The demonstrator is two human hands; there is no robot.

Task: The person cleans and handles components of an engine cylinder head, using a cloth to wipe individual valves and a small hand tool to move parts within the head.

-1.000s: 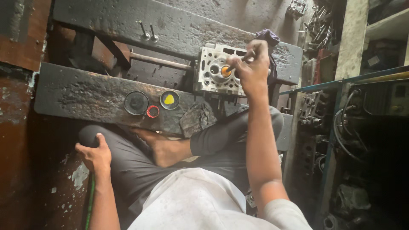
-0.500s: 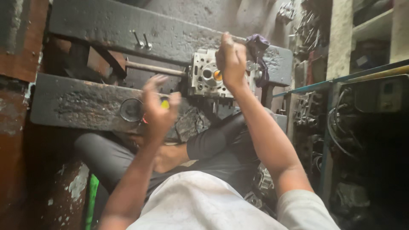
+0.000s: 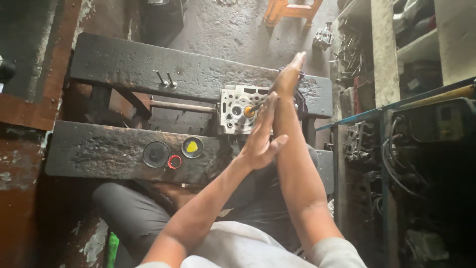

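1 head-worn view, looking steeply down, close over the dark wooden bench [image 3: 124,154], floor beyond

Small round containers sat on the workbench; no labels, signs or screens showed.
A round tin of yellow paste [image 3: 192,147] lay beside a red ring cap [image 3: 174,162] and a dark round lid [image 3: 156,154].
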